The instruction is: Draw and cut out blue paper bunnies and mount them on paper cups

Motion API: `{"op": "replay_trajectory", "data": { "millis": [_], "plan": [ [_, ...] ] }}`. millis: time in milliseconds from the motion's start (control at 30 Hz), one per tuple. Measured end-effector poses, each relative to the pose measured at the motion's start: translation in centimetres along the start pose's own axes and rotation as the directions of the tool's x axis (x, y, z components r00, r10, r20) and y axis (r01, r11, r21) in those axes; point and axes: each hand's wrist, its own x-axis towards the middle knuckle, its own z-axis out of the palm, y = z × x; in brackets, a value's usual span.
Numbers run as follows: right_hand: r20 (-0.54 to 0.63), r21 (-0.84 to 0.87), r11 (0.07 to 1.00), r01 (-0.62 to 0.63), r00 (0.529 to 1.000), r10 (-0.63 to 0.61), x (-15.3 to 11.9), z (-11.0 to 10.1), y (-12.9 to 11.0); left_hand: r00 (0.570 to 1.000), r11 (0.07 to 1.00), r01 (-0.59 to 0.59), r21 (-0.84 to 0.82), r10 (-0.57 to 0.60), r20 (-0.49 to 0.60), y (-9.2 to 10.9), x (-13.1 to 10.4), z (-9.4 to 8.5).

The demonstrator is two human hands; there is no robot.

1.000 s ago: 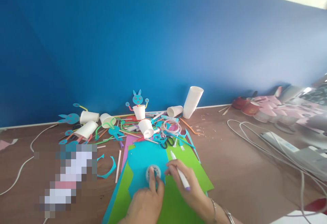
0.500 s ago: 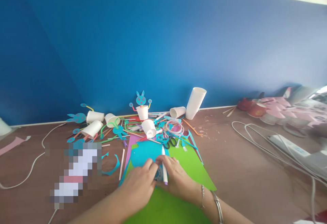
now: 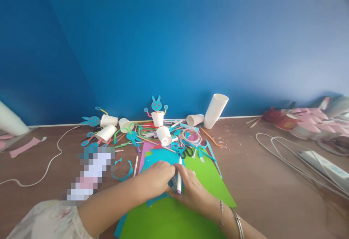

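My left hand [image 3: 159,177] is closed, with its fingertips against a round blue-grey piece [image 3: 172,183] between my two hands; its kind is hard to make out. A white marker [image 3: 179,180] with a purple end stands nearly upright in my right hand [image 3: 192,186], held by thumb and fingers. The right fingertips also meet the round piece, partly hidden by both hands. Under them lie a green sheet [image 3: 209,175] and a blue sheet [image 3: 159,155]. Just beyond are black-handled scissors [image 3: 187,152].
Behind lie paper cups [image 3: 164,135], straws and blue scraps, with a rabbit-faced cup figure [image 3: 156,106] upright among them. A stack of cups [image 3: 216,111] leans near the wall. At right are a white cable [image 3: 283,159] and a power strip [image 3: 324,164]; a pixelated patch covers something at left.
The view has shifted left, so everything sits farther right. My left forearm has swung out and its sleeve now shows. Both hands stay together at the round piece and marker.
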Motion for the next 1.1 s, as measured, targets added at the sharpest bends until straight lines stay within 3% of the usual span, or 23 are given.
{"op": "replay_trajectory", "data": {
  "millis": [300, 433, 533, 633, 733, 900, 1100],
  "plan": [
    [0.056, 0.026, 0.999, -0.03, 0.998, 0.028, -0.4, -0.6, 0.1, 0.998, 0.999, 0.034, 0.015, -0.035, 0.054, 1.5, -1.0, -1.1],
    [-0.059, -0.017, 1.0, 0.018, 0.998, -0.019, -2.2, -1.6, 0.2, 0.999, 0.999, 0.015, 0.03, -0.016, 0.034, 0.8, -0.6, -0.6],
    [-0.133, -0.107, 0.994, 0.035, 0.99, -0.05, -3.9, -1.7, -0.6, 0.997, 0.998, -0.018, 0.062, 0.013, 0.078, 0.3, 0.3, -0.1],
    [-0.06, -0.249, 0.931, 0.269, 0.955, -0.292, -5.0, -0.6, -1.8, 0.991, 0.994, -0.029, 0.101, 0.015, 0.133, 0.3, 1.1, -0.2],
    [-0.053, -0.319, 0.878, 0.357, 0.918, -0.392, -5.0, 1.4, -2.8, 0.989, 0.993, -0.029, 0.117, 0.012, 0.145, 0.8, 1.3, -0.7],
    [-0.07, -0.428, 0.837, 0.342, 0.911, -0.407, -3.8, 4.0, -3.1, 0.991, 0.992, -0.017, 0.123, 0.0, 0.134, 1.0, 1.3, -0.7],
    [-0.002, -0.43, 0.846, 0.316, 0.937, -0.351, -2.9, 4.0, -3.3, 0.995, 0.988, -0.052, 0.142, 0.038, 0.097, 0.5, 1.6, 0.3]
  ]
}}
